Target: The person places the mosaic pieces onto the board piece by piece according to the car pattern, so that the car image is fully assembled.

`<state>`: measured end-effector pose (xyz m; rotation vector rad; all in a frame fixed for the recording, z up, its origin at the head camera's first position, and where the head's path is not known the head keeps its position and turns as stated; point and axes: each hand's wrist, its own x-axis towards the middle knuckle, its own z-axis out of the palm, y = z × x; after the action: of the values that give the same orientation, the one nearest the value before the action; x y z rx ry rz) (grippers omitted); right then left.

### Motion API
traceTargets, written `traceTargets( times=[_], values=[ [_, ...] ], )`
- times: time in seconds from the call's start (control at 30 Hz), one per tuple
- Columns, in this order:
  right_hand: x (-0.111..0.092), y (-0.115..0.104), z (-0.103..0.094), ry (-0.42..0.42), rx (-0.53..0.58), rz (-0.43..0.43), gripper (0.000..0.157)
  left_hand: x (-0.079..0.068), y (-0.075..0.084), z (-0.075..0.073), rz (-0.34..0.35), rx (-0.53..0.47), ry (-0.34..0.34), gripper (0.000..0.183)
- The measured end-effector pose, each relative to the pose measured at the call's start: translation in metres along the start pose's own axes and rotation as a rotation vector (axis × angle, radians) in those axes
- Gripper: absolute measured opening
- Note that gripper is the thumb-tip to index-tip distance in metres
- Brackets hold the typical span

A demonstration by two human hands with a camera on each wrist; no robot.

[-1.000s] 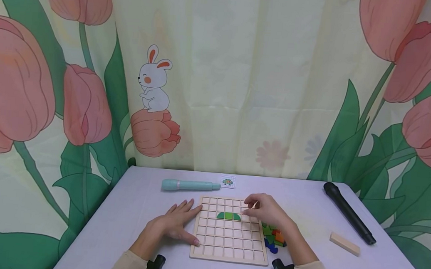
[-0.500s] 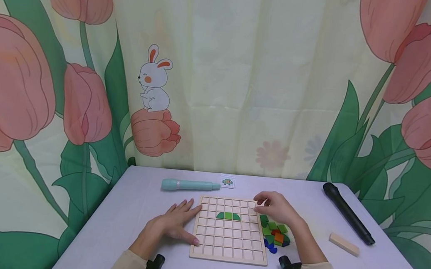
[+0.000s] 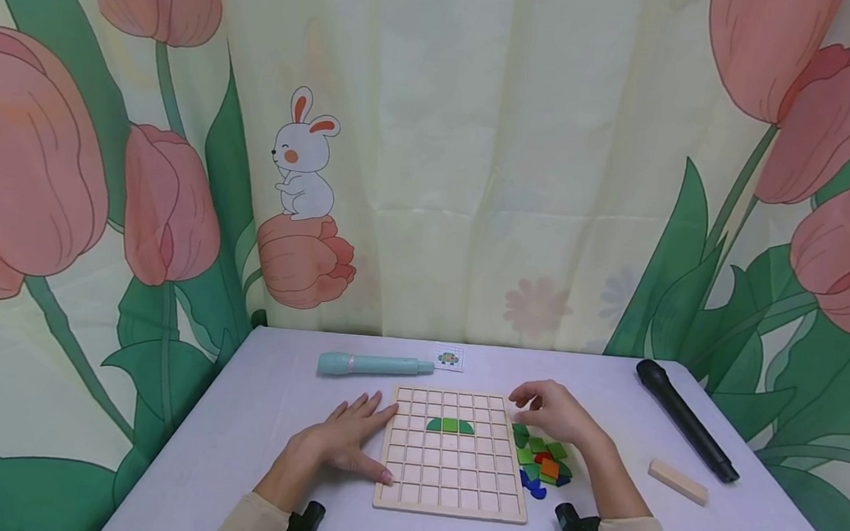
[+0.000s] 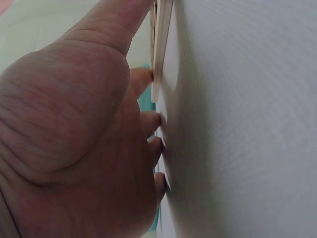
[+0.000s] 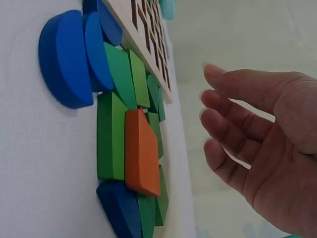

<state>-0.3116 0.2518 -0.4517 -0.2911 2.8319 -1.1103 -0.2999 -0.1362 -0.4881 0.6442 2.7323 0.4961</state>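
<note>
A wooden grid board (image 3: pixel 450 498) lies flat on the table. One row of it holds a light green square block (image 3: pixel 450 425) between two dark green quarter-round blocks (image 3: pixel 433 425). My left hand (image 3: pixel 346 437) rests spread at the board's left edge, thumb and index finger touching the frame, the other fingertips on the table in the left wrist view. My right hand (image 3: pixel 551 410) hovers beyond the board's upper right corner, fingers loosely bent, nothing between them. Below it lies a pile of green, red, orange and blue blocks; an orange block (image 5: pixel 142 153) and a blue half-round block (image 5: pixel 65 59) show closely.
A teal tube-shaped object (image 3: pixel 375 366) and a small pattern card (image 3: pixel 449 358) lie behind the board. To the right are a wooden strip (image 3: pixel 679 481) and a black microphone-like stick (image 3: pixel 688 420). A tulip-printed curtain (image 3: pixel 446 176) hangs behind the table.
My right hand has moved right, from over the board to beyond its upper right edge, uncovering more of the block pile. The left hand has stayed in place.
</note>
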Motion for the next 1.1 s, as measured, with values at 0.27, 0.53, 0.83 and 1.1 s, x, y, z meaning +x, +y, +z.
traceTargets(
  times=[0.27,0.53,0.83,1.1],
  values=[
    [0.001,0.009,0.001,-0.025,-0.006,0.044,0.027,0.001,-0.002,0.001,-0.005,-0.005,-0.003,0.122],
    [0.000,0.015,0.003,-0.047,0.015,0.090,0.024,0.002,-0.003,0.002,-0.005,-0.002,-0.004,0.123],
    [0.001,0.019,0.006,-0.064,0.013,0.128,0.020,0.002,-0.003,0.003,-0.007,0.002,-0.008,0.122],
    [-0.001,0.017,0.006,-0.056,-0.029,0.136,0.019,0.003,-0.003,0.003,-0.006,0.001,-0.007,0.123]
  ],
)
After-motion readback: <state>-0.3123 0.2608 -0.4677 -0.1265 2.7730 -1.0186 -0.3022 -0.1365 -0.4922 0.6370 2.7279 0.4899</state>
